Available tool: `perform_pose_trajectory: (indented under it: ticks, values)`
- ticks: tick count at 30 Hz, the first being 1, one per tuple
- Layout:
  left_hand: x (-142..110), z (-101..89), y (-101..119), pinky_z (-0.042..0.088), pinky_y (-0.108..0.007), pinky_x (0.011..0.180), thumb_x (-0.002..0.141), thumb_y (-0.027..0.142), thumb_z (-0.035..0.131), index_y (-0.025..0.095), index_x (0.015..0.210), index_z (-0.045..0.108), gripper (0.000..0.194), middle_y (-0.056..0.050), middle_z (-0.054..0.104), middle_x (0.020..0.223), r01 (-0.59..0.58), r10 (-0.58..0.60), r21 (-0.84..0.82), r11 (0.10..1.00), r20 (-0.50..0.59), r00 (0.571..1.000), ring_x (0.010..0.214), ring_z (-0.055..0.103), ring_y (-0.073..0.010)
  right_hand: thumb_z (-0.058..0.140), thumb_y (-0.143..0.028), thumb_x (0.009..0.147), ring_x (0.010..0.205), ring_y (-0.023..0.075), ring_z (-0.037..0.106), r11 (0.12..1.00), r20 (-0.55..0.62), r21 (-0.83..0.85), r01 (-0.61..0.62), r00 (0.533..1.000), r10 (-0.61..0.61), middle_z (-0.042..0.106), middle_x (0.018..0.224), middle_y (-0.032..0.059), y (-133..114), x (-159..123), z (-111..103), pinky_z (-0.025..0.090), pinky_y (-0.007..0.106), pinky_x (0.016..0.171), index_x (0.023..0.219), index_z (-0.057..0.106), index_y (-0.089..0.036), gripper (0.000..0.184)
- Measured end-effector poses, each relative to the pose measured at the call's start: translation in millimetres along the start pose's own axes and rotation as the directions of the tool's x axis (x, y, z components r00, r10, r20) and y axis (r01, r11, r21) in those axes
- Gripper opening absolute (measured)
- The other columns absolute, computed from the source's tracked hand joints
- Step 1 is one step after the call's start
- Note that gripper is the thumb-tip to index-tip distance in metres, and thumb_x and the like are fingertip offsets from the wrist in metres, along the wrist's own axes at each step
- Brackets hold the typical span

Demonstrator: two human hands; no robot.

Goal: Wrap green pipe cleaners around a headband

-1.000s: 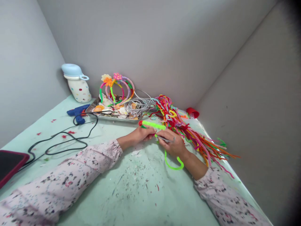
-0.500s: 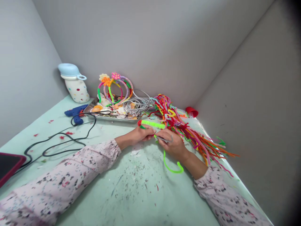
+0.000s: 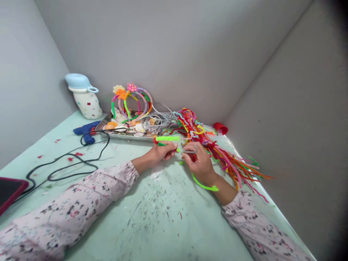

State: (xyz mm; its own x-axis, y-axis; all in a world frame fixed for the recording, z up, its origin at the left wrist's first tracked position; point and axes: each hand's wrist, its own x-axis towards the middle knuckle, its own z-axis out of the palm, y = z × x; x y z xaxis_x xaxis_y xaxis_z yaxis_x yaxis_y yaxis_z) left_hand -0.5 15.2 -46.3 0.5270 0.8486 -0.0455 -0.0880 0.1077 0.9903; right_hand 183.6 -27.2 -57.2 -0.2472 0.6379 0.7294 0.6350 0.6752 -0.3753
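My left hand (image 3: 161, 152) is closed around a stick wrapped in bright green pipe cleaner (image 3: 167, 139) with a red tip at its left end. My right hand (image 3: 198, 161) is closed too, pinching a loose green pipe cleaner (image 3: 204, 185) that curls down past my wrist onto the table; a thin grey wire shows between its fingers. The two hands almost touch above the pale green table (image 3: 163, 217). Just beyond my right hand lies a pile of coloured pipe cleaners (image 3: 217, 148).
A metal tray (image 3: 127, 135) with shells, grey wire and decorated headbands (image 3: 133, 101) stands at the back. A blue glue gun (image 3: 87, 129) with a black cord (image 3: 67, 163) lies left. A spotted jug (image 3: 85, 96), a red cup (image 3: 221, 128) and a dark tablet (image 3: 9, 190) sit around.
Both hands have shifted slightly left and up. The green-wrapped stick now lies more level, and the loose green tail has swung from a curl to a flatter arc by my right wrist.
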Motion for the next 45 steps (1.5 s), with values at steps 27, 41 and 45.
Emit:
perform_pose_trajectory:
  ticks: [27, 41, 45]
  values:
    - [-3, 0.4, -3, 0.029, -0.022, 0.047, 0.079, 0.038, 0.060, 0.013, 0.064, 0.056, 0.030, 0.001, 0.049, 0.055, -0.039, 0.036, 0.078, 0.996, 0.043, 0.998, 0.049, 0.043, -0.0069, 0.056, -0.025, 0.087, 0.068, 0.0163, 0.058, 0.973, 0.097, 0.039, -0.229, 0.970, 0.225, 0.063, 0.074, 0.0032, -4, 1, 1, 0.045, 0.029, 0.065, 0.079, 0.064, -0.019, 0.013]
    - [2, 0.0, -11, 0.028, -0.022, 0.047, 0.074, 0.037, 0.063, 0.015, 0.070, 0.056, 0.023, 0.003, 0.048, 0.057, -0.106, 0.106, 0.026, 0.994, 0.000, 0.994, 0.049, 0.038, -0.0076, 0.054, -0.028, 0.089, 0.065, 0.0155, 0.058, 0.951, 0.138, 0.120, -0.284, 0.954, 0.267, 0.065, 0.074, 0.0032, -10, 2, -2, 0.046, 0.027, 0.062, 0.085, 0.070, -0.019, 0.019]
    - [0, 3.2, -8, 0.030, -0.023, 0.048, 0.076, 0.038, 0.061, 0.015, 0.069, 0.056, 0.024, 0.004, 0.046, 0.053, -0.147, 0.151, 0.075, 0.986, -0.049, 0.987, 0.047, 0.038, -0.0079, 0.055, -0.028, 0.089, 0.071, 0.0164, 0.062, 0.924, 0.143, 0.178, -0.338, 0.938, 0.315, 0.068, 0.081, 0.0042, -12, 3, -2, 0.049, 0.028, 0.067, 0.090, 0.071, -0.020, 0.018]
